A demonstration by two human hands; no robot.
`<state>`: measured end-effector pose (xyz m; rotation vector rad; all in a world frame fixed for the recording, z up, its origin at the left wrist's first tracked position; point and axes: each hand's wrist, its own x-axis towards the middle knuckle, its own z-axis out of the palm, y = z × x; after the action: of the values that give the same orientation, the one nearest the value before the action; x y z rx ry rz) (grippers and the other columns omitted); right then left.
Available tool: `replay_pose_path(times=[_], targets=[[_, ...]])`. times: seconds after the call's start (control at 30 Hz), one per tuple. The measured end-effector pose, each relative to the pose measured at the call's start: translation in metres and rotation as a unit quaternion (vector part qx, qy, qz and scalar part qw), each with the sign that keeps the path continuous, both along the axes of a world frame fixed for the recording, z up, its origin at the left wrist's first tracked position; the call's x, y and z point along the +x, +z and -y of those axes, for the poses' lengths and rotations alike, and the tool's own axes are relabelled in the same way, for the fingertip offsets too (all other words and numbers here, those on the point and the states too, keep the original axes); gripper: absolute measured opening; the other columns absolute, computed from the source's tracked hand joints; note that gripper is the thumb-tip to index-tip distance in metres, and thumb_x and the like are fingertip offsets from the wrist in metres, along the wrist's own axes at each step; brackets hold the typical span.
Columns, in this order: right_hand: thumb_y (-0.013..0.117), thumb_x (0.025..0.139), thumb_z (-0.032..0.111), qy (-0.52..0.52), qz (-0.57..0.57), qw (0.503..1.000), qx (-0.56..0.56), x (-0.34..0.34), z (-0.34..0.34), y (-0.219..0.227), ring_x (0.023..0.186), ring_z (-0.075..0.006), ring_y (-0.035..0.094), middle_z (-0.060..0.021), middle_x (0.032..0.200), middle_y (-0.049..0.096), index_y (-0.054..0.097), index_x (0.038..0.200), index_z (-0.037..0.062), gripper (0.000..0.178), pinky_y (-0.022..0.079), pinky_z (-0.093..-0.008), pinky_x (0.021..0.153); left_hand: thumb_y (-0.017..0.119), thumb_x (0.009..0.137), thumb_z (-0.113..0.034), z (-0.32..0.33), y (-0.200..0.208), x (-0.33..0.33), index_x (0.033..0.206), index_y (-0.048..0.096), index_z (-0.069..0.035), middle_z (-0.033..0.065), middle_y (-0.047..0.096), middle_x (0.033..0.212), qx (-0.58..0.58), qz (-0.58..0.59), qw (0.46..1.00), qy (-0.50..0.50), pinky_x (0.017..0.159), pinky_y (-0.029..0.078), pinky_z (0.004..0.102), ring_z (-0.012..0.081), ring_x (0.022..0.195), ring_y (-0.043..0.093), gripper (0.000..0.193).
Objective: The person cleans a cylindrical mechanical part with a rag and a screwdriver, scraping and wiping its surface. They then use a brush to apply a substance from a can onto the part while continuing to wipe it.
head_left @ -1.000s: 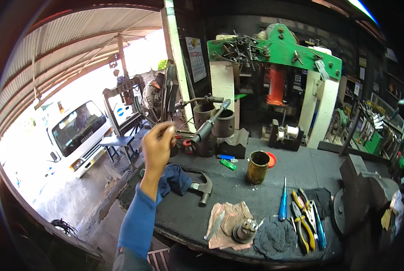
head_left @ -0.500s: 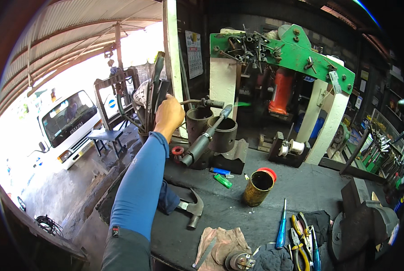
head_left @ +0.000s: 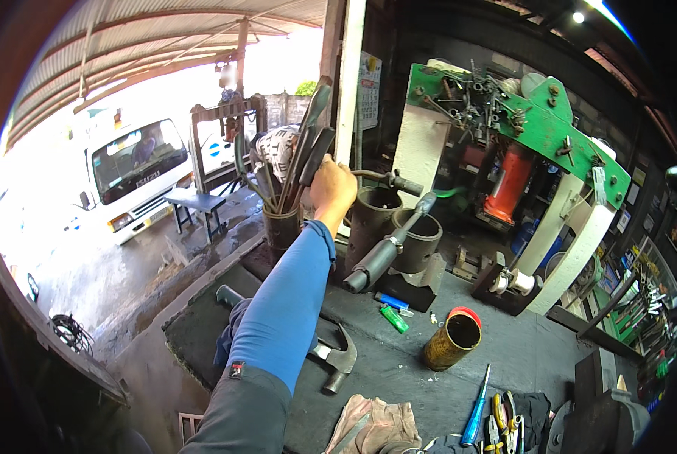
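Observation:
My left hand [head_left: 333, 188] is closed around a black handle [head_left: 319, 157], part of a long tool among several long, dark tools that stand in a round metal holder [head_left: 281, 231]. The back of the hand faces up and the fingertips are hidden, as is the tool's lower part. Right of the hand stand two open dark metal cylinders [head_left: 418, 242]. A gas torch [head_left: 380, 261] with a wide grey nozzle rests tilted across them. My right hand is out of view.
On the dark bench lie a claw hammer [head_left: 340, 359], a green lighter [head_left: 393, 318], a rusty can [head_left: 448, 346], a blue screwdriver [head_left: 476, 412], pliers [head_left: 505, 412] and a brown rag [head_left: 376, 424]. Behind rises a green-topped press [head_left: 558, 129]. A white truck [head_left: 138, 178] stands outside.
The view has swung left, so the bench and press sit further right. My left hand stays at the black handle, and more of the tool holder shows now.

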<state>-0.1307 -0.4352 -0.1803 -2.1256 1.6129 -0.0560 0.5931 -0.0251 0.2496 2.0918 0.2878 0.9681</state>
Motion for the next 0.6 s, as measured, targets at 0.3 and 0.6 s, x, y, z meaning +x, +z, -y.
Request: replay_pose_path(times=[0.3,0.6], targets=[[0.071,0.094,0.058,0.056,0.010,0.998,-0.011,0.031,0.008,0.020,0.116,-0.0457,0.067,-0.0334,0.124,0.069,0.070,0.121,-0.0113,0.075,0.051,-0.0481,0.100,0.053,0.101,-0.023,0.000,-0.005,-0.003,0.126,0.061,0.001,0.0279,0.073,0.113,-0.069,-0.035,0.996,-0.054,0.093,0.055,0.0560,0.0444,0.109,0.071,0.035],[0.071,0.094,0.058,0.124,0.042,0.991,-0.006,0.065,-0.002,0.042,0.115,-0.0453,0.067,-0.0332,0.124,0.069,0.070,0.121,-0.0112,0.074,0.051,-0.0482,0.100,0.052,0.101,-0.018,0.009,-0.042,0.044,0.114,0.065,0.000,0.0262,0.073,0.110,-0.069,0.125,0.989,0.024,0.089,0.057,0.0523,0.0446,0.098,0.072,0.026]])
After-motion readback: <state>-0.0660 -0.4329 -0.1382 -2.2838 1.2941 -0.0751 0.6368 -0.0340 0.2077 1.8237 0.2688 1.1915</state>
